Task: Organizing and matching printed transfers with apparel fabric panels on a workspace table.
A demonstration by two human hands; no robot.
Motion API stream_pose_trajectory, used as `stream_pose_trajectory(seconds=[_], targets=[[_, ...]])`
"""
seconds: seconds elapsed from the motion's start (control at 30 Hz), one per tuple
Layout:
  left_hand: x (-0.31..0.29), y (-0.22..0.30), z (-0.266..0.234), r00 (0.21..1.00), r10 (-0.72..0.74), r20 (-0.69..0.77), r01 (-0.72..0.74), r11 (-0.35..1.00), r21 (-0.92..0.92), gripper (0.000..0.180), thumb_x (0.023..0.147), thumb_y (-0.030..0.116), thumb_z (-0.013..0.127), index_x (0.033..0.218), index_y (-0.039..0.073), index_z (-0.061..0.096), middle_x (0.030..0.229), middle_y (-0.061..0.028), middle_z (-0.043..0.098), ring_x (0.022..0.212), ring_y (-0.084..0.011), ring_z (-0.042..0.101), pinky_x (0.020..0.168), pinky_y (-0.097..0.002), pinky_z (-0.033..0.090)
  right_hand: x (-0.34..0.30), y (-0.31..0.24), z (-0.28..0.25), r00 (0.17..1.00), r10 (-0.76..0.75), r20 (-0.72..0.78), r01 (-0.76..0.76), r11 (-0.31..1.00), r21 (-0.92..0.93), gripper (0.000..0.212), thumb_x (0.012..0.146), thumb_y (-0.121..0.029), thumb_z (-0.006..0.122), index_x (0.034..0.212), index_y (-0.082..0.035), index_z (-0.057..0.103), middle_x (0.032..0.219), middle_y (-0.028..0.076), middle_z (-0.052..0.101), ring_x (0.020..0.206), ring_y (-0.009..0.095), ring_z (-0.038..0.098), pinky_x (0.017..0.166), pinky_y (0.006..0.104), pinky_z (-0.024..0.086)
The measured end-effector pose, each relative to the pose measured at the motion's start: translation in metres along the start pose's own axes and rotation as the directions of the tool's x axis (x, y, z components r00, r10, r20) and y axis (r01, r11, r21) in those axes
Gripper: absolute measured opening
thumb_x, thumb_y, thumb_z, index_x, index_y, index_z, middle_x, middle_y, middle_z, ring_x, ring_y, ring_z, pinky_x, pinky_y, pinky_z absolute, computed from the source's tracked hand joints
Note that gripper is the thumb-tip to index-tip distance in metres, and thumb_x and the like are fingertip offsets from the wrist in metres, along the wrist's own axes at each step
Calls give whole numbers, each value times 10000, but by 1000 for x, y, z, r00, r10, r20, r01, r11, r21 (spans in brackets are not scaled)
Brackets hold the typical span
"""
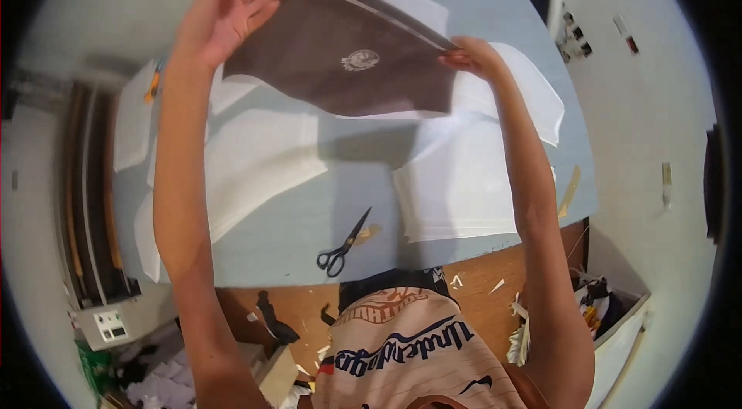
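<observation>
A dark brown fabric panel [309, 50] with a pale line along its far edge and a small round white emblem is lifted over the table. My right hand [475, 59] pinches its right corner between closed fingers. At the panel's far left corner, my left hand [236, 11] has its fingers spread and stretched out, overlapping the fabric; no grip shows there. The panel's lower edge hangs in a wavy curve. Beneath and around it lie white sheet pieces [456, 177], both left and right, on the light blue tabletop [359, 185].
Black scissors [344, 243] lie near the table's front edge beside a small tan scrap [369, 234]. An orange-handled tool [154, 83] rests at the far left. Scraps litter the brown floor [483, 274]; a box of cloth bits [607, 312] stands at the lower right.
</observation>
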State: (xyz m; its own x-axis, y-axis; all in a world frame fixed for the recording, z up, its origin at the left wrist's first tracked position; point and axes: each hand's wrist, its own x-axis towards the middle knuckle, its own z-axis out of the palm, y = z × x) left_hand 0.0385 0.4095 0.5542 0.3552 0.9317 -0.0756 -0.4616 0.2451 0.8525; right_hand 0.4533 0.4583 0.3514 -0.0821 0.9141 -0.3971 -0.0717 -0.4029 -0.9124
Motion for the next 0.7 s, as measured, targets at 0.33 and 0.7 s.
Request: stream_pose_trajectory(seconds=[0.33,0.7], targets=[[212,-89,145,974,-161,156,175,982,-75,700,1015,301,558,1380,-217,259,1468,-298,429,1334,-407,479,879,-399,622,8,-55,-252,989,55,-139,-40,993,113,368,943,-182,601,1117,137,542,1017,282,690,908,349,727,806,381,635],[338,-201,170,957,-281,75,291,926,-240,592,994,230,606,1223,-263,372,1446,-329,436,1340,-420,469,884,-387,619,31,-62,-403,979,75,-189,-53,992,118,416,905,-314,613,1078,60,554,1048,272,698,924,285,720,854,334,597]])
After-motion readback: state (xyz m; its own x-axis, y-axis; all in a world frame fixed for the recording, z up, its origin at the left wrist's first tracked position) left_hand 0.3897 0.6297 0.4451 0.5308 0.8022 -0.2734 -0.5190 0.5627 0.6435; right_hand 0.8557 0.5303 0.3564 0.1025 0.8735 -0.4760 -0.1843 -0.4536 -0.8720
